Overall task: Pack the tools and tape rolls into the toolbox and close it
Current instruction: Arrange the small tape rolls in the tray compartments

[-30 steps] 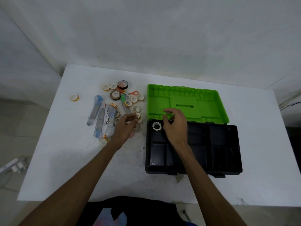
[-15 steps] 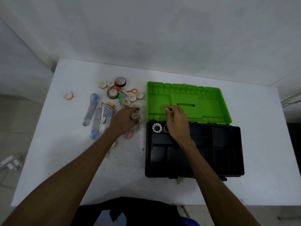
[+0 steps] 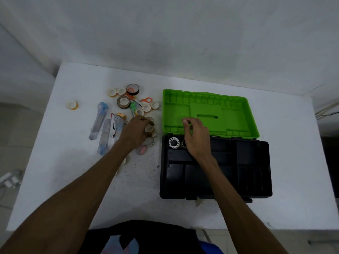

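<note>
Green lid thrown back at 12 o'clock, the toolbox [image 3: 242,173] sits open for loading: the left hand [image 3: 136,132] curls round a tape roll [image 3: 149,128] from the counter [image 3: 73,171] heap at 9 o'clock, while the right hand [image 3: 197,137], fingers loosely bent and seemingly empty, hovers over one white roll [image 3: 173,143] already packed.

Dim, flat, cool light; the wall [image 3: 165,33] reads grey-blue with a darker mottled patch at centre; the white table [image 3: 293,162] is the brightest area, without glare; shadows are soft and faint; wide-angle distortion bends the table edges and stretches the forearms toward the bottom corners; corners darken; fine detail is slightly soft.
</note>
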